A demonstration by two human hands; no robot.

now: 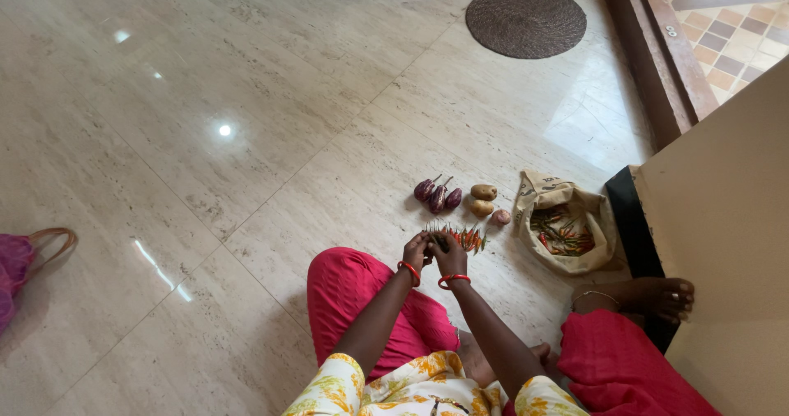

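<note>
I was laying chillies [462,237] in a row on the floor [246,136], below the brinjals [437,194]. Both hands, left [417,251] and right [449,256], met over the row; whether either grip pinched one, I could not tell. More waited in the paper bag [565,227].

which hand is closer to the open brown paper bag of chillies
Right. The right hand sits at the row of chillies, on the side towards the open brown paper bag; the left hand is just beyond it, farther away.
</note>
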